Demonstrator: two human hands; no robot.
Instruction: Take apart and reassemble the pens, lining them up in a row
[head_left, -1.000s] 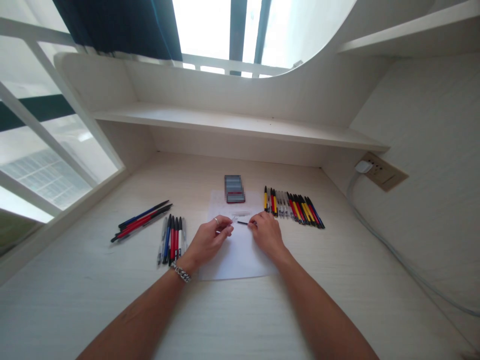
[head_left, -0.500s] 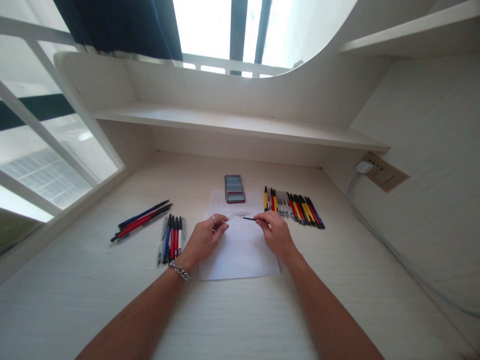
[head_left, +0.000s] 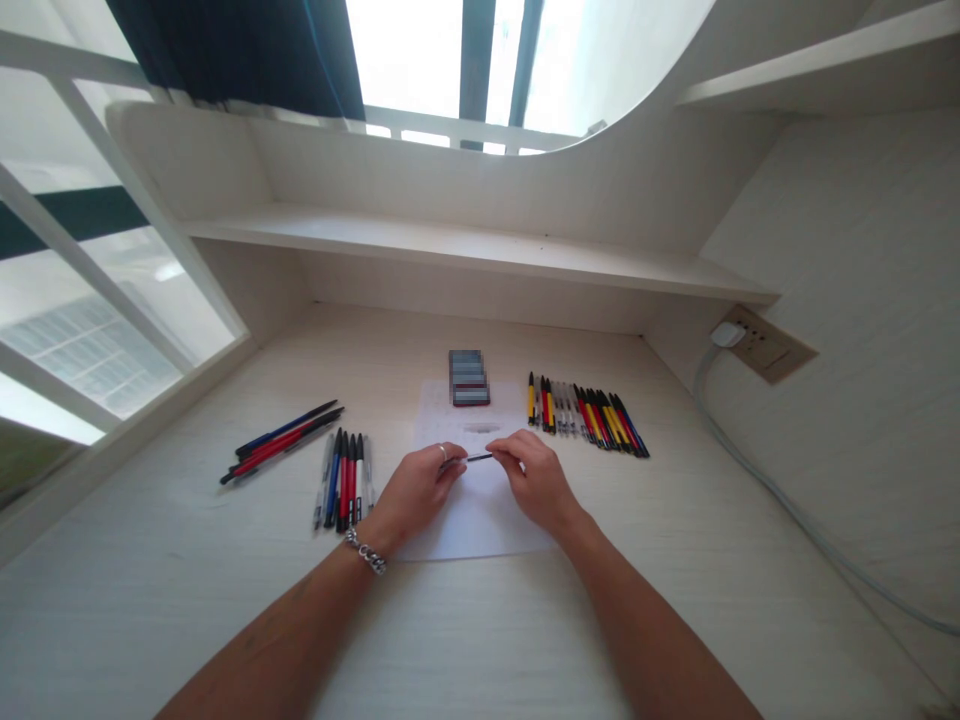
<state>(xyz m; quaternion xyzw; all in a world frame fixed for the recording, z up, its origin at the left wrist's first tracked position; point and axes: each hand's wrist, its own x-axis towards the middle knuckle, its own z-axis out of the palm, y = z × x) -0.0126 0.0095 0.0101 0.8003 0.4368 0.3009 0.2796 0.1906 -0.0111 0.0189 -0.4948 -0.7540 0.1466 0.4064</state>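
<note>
a: where's the pen refill (head_left: 480, 457)?
b: over the top half of the white paper sheet (head_left: 480, 525), lying level between both hands. the left hand (head_left: 415, 490) pinches its left end with thumb and forefinger, and the right hand (head_left: 536, 480) pinches the right end the same way.
a: anything on the hands?
b: a ring (head_left: 442, 452) and a chain bracelet (head_left: 366, 550) on the left.
a: any brand or writing?
b: none i can read. the dark object (head_left: 469, 378) at the far edge of the sheet is blurred.
a: and around it?
b: a neat row of pens (head_left: 589, 415) just right of the sheet, in yellow, red, black and blue. a shorter row (head_left: 345, 478) is near the left wrist, and a loose bunch (head_left: 281, 440) lies further left. a plug sits in the wall socket (head_left: 761, 342).
</note>
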